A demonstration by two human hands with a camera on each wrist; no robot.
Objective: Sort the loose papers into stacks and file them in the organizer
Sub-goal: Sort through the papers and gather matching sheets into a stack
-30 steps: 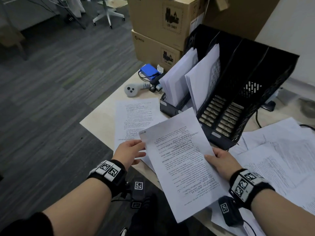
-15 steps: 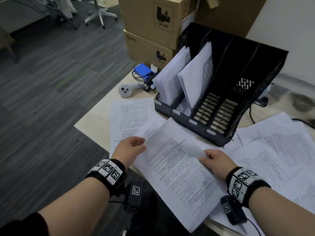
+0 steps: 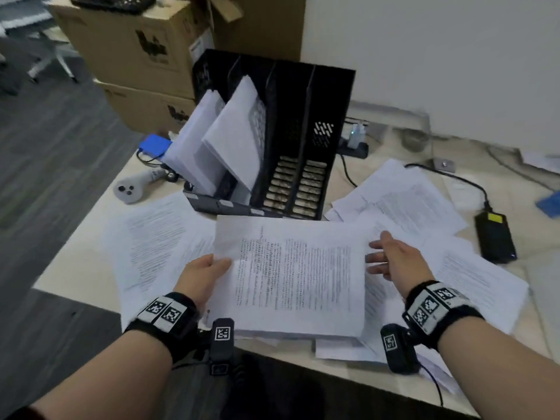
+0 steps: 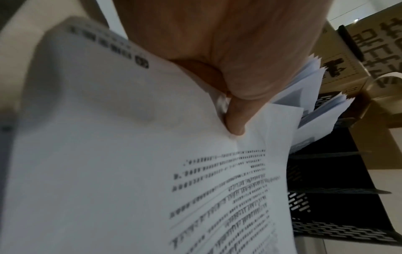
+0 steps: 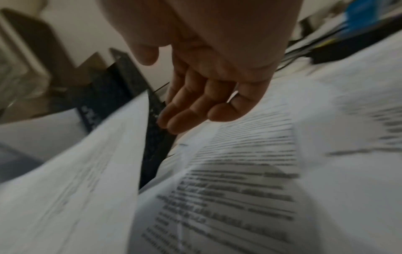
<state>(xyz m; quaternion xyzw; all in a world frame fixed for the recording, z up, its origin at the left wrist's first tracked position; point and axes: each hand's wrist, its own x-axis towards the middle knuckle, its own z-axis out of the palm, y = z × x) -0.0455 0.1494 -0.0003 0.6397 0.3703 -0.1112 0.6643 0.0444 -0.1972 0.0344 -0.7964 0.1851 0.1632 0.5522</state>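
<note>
Crosswise between the two hands lies a printed sheet (image 3: 291,274), raised a little over the loose papers (image 3: 403,204) scattered on the desk (image 3: 75,268). The left hand (image 3: 201,277) pinches its left edge, thumb (image 4: 236,118) pressed on top and fingers hidden underneath. The right hand (image 3: 394,259) sits just off the sheet's right edge with fingers (image 5: 185,110) spread and relaxed, gripping nothing; whether its fingertips touch the edge cannot be told. Beyond both hands stands the black organizer (image 3: 306,122), two stacks of paper (image 3: 218,147) leaning in the slots nearer the left hand. Past the right hand lies a black power brick (image 3: 495,237); past the left, a grey controller (image 3: 131,187) and cardboard boxes (image 3: 136,50).
</note>
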